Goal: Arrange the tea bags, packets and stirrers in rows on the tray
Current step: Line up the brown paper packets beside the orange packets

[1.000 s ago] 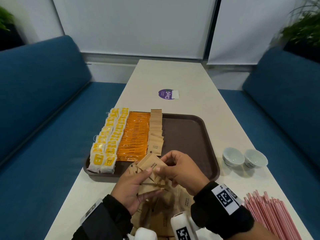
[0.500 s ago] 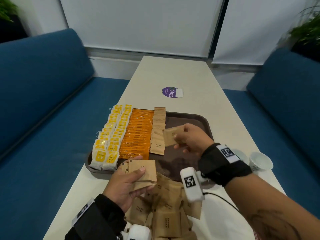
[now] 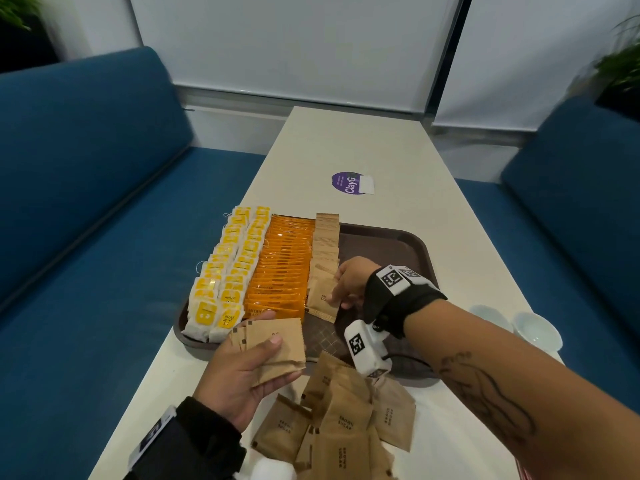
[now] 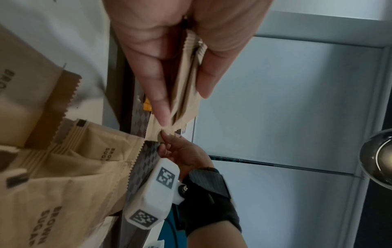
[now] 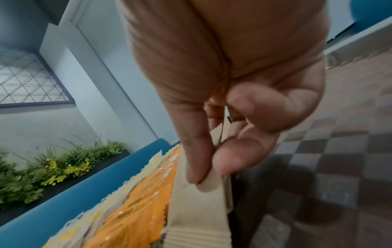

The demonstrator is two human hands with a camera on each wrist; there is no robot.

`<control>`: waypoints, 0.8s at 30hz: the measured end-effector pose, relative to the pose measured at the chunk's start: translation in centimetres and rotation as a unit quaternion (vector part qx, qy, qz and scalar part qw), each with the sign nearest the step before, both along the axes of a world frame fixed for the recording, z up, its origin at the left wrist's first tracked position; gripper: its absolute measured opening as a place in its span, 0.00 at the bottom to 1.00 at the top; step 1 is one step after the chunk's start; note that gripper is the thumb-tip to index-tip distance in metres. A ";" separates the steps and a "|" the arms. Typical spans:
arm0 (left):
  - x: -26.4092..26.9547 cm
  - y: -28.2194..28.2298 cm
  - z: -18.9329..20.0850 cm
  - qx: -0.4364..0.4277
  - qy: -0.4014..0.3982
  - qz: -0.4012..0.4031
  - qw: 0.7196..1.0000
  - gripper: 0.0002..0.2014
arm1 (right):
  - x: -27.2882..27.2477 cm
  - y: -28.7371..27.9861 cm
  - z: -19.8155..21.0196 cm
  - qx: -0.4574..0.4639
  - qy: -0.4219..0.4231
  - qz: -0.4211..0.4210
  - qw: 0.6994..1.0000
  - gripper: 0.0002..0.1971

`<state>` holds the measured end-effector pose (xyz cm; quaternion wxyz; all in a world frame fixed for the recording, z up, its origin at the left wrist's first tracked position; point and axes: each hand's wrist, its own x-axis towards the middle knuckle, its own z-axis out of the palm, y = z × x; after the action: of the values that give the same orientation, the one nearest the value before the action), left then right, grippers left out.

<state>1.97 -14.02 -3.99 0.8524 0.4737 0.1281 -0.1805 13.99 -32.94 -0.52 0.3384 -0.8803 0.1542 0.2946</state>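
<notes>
A brown tray (image 3: 391,244) holds rows of yellow tea bags (image 3: 228,268), orange packets (image 3: 282,265) and brown sugar packets (image 3: 327,244). My right hand (image 3: 337,292) pinches one brown sugar packet (image 3: 322,301) at the near end of the brown row; its thumb and finger press the packet (image 5: 208,186) edge in the right wrist view. My left hand (image 3: 256,358) grips a small stack of brown packets (image 3: 277,344) just in front of the tray; the same stack (image 4: 186,87) shows in the left wrist view. Loose brown sugar packets (image 3: 343,420) lie piled on the table (image 3: 346,147) near me.
Two small white bowls (image 3: 533,329) stand right of the tray. Red-and-white stirrers (image 3: 523,471) peek in at the bottom right edge. A purple sticker (image 3: 348,183) lies beyond the tray. Blue sofas (image 3: 86,202) flank the table on both sides.
My right hand took one packet from the left hand's stack and carried it onto the tray, down to the near end of the brown row. The left hand stayed near the tray's front.
</notes>
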 end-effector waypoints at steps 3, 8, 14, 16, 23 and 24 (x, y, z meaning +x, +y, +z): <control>0.1 0.2 -0.1 -0.001 0.003 -0.001 1.000 0.15 | 0.6 0.0 -0.1 -0.001 0.008 -0.018 1.000 0.18; 0.3 0.0 -0.1 0.002 0.004 0.002 1.000 0.15 | 1.0 0.6 -0.4 -0.021 0.046 -0.022 0.998 0.18; 0.5 0.2 -0.1 0.002 0.003 0.004 1.000 0.15 | 1.3 0.8 -0.8 -0.005 0.032 -0.048 0.998 0.19; 0.5 0.2 -0.3 0.000 0.004 0.003 1.000 0.15 | 1.4 0.8 -0.7 -0.009 0.033 -0.051 0.998 0.18; 0.5 0.0 -0.7 -0.010 0.011 -0.011 1.000 0.22 | 1.8 0.5 -0.8 -0.040 -0.047 -0.061 0.996 0.20; 0.5 0.0 -0.7 -0.011 0.012 -0.012 1.000 0.23 | 1.8 0.4 -0.8 -0.032 -0.053 -0.066 0.996 0.19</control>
<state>2.44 -14.00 -4.68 0.8539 0.4634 0.1303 -0.1977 15.83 -32.53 -1.30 0.3367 -0.8928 0.2032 0.2197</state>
